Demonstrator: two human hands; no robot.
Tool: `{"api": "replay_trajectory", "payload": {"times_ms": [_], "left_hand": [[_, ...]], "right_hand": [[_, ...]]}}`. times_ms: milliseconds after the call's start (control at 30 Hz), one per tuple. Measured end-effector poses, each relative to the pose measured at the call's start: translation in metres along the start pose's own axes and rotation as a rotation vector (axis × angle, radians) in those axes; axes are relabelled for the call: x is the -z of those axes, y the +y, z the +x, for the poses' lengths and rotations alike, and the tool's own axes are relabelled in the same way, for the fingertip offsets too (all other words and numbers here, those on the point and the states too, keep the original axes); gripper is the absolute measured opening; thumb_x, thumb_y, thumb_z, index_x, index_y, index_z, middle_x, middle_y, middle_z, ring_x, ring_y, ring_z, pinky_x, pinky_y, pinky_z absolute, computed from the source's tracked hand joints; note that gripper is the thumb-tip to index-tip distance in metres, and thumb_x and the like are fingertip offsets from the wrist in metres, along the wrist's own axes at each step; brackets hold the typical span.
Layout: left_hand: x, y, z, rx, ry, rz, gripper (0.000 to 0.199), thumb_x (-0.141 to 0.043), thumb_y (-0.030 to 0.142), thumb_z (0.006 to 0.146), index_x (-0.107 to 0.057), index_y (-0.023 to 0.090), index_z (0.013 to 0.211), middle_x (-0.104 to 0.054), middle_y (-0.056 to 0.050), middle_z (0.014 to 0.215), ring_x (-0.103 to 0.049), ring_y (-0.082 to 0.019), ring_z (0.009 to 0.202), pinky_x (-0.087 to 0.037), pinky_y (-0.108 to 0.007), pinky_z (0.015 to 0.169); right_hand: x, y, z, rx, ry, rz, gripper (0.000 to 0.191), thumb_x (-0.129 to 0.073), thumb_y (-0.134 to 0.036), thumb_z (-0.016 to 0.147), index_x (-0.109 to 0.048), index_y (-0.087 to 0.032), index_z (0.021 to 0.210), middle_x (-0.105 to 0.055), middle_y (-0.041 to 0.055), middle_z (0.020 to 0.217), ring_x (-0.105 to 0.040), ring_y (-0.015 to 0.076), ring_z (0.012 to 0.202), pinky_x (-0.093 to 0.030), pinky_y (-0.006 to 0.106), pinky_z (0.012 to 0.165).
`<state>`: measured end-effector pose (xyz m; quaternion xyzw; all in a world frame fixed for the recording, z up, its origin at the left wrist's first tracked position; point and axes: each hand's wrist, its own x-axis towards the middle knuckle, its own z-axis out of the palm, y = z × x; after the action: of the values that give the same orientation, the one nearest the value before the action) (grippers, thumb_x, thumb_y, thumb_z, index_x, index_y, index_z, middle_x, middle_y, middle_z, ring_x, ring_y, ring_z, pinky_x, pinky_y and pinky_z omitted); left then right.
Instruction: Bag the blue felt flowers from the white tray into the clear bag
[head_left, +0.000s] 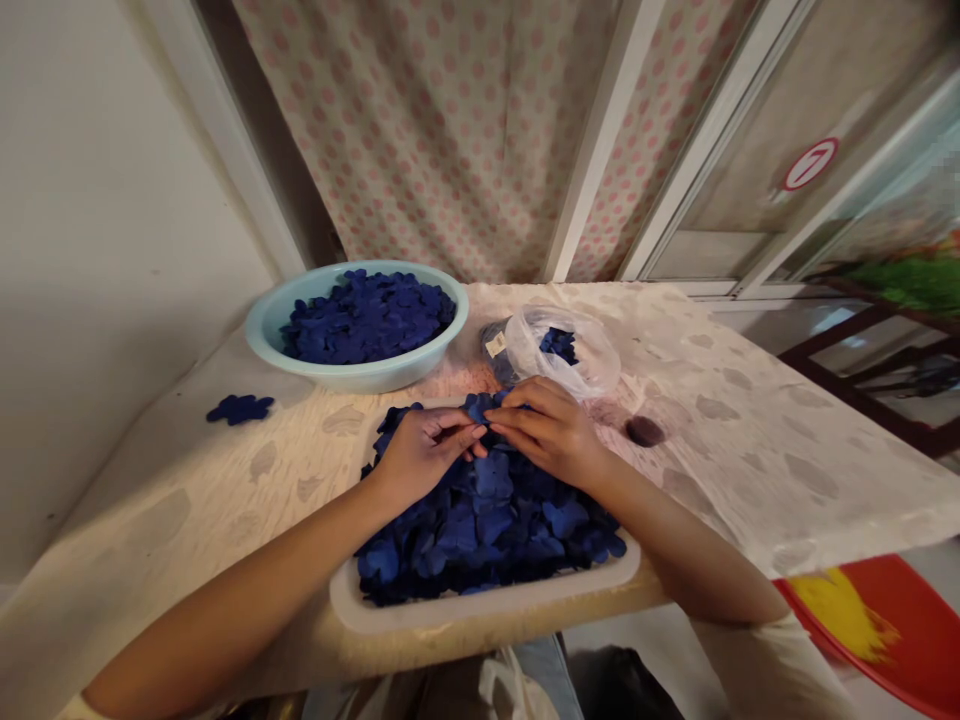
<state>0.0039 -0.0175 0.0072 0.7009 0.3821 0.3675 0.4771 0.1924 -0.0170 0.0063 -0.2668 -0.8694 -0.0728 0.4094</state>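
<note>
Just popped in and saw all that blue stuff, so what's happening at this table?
Someone's bare left hand and right hand meet over a white shallow tray heaped with dark blue petal-shaped pieces, fingertips together around a small blue piece. Behind the tray, a round pale blue basin holds more blue pieces, and an open clear plastic bag has some too. One loose blue piece lies on the patterned tablecloth, left of the tray.

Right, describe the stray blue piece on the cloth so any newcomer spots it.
Find the pale-blue basin at the back left. Just nearer you, off its left side, lies a dark-blue piece with lobed edges. Unlike the heaped pieces, it lies alone on the cloth.
</note>
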Motion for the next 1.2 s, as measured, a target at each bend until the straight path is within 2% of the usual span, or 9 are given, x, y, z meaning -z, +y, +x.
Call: {"api": "replay_trajectory", "payload": {"times_ms": [133,300,400,467,600,700,900,1033,1200], "left_hand": [[-0.0003,-0.0021,0.0015,0.007,0.054,0.039,0.021,-0.056,0.029,0.077,-0.061,0.014,0.062,-0.062,-0.001,0.058,-0.055,-0.011,0.053,-0.043,-0.02,0.053],[0.0013,-0.0026,0.0039,0.037,0.16,0.017,0.022,-0.058,0.032,0.076,-0.059,0.015,0.062,-0.061,0.0,0.054,-0.054,-0.01,0.049,-0.041,-0.019,0.048],[0.0025,-0.0024,0.0049,0.05,0.195,-0.044,0.021,-0.059,0.032,0.074,-0.06,0.014,0.063,-0.061,0.0,0.054,-0.055,-0.01,0.048,-0.044,-0.019,0.049],[0.0032,-0.0017,0.0049,0.06,0.19,-0.061,0.02,-0.06,0.032,0.074,-0.061,0.014,0.065,-0.062,0.001,0.055,-0.055,-0.01,0.049,-0.045,-0.02,0.05],[0.0032,0.0003,0.0037,0.067,0.146,-0.066,0.02,-0.061,0.032,0.074,-0.062,0.013,0.066,-0.061,0.001,0.053,-0.055,-0.01,0.049,-0.044,-0.019,0.051],[0.0026,0.0022,0.003,0.06,0.112,-0.054,0.021,-0.06,0.032,0.074,-0.063,0.014,0.066,-0.061,0.001,0.054,-0.056,-0.011,0.05,-0.043,-0.02,0.05],[0.0022,0.0039,0.0022,0.023,0.081,-0.013,0.022,-0.063,0.033,0.072,-0.061,0.014,0.06,-0.062,0.0,0.053,-0.057,-0.012,0.05,-0.044,-0.02,0.05],[0.002,0.0014,0.0014,0.016,0.073,-0.039,0.023,-0.067,0.033,0.068,-0.06,0.014,0.057,-0.062,0.0,0.053,-0.057,-0.011,0.051,-0.044,-0.02,0.05],[0.0022,0.001,0.0012,0.045,0.063,-0.098,0.019,-0.068,0.03,0.066,-0.061,0.013,0.059,-0.061,0.001,0.053,-0.057,-0.011,0.051,-0.044,-0.019,0.051]], "right_hand": [[0.0005,-0.0014,0.0015,-0.074,0.065,0.069,0.007,-0.056,-0.016,0.08,-0.06,-0.019,0.085,-0.056,0.0035,0.078,-0.053,0.014,0.074,-0.045,0.029,0.066],[0.0049,-0.0053,0.0011,-0.277,0.248,0.062,0.005,-0.049,-0.014,0.079,-0.049,-0.019,0.078,-0.049,0.0024,0.073,-0.049,0.0152,0.07,-0.041,0.03,0.063],[0.0073,-0.0057,0.0003,-0.295,0.353,0.056,0.007,-0.045,-0.015,0.077,-0.042,-0.02,0.073,-0.043,0.002,0.07,-0.045,0.0162,0.069,-0.039,0.032,0.062],[0.0075,-0.0057,0.0006,-0.256,0.304,0.05,0.01,-0.046,-0.016,0.074,-0.039,-0.02,0.069,-0.041,0.0019,0.069,-0.043,0.0165,0.068,-0.037,0.032,0.061],[0.0064,-0.006,0.0016,-0.191,0.059,0.015,0.014,-0.052,-0.023,0.073,-0.039,-0.02,0.068,-0.042,0.003,0.073,-0.043,0.0175,0.071,-0.038,0.033,0.063],[0.0073,-0.006,0.0012,-0.191,0.037,0.054,0.014,-0.05,-0.031,0.076,-0.045,-0.019,0.08,-0.045,0.0055,0.08,-0.045,0.0199,0.078,-0.04,0.036,0.069],[0.0075,-0.006,0.0027,-0.213,-0.066,0.083,0.032,-0.052,-0.04,0.079,-0.05,-0.017,0.102,-0.05,0.0094,0.094,-0.049,0.0226,0.089,-0.042,0.039,0.077],[0.0032,-0.0053,0.0044,-0.221,-0.146,0.112,0.029,-0.055,-0.038,0.08,-0.051,-0.017,0.099,-0.054,0.0094,0.093,-0.051,0.0212,0.088,-0.044,0.037,0.076],[-0.0004,-0.0031,0.0031,-0.22,-0.098,0.244,0.014,-0.056,-0.029,0.082,-0.053,-0.017,0.087,-0.054,0.0054,0.082,-0.053,0.0157,0.079,-0.045,0.029,0.07]]}}
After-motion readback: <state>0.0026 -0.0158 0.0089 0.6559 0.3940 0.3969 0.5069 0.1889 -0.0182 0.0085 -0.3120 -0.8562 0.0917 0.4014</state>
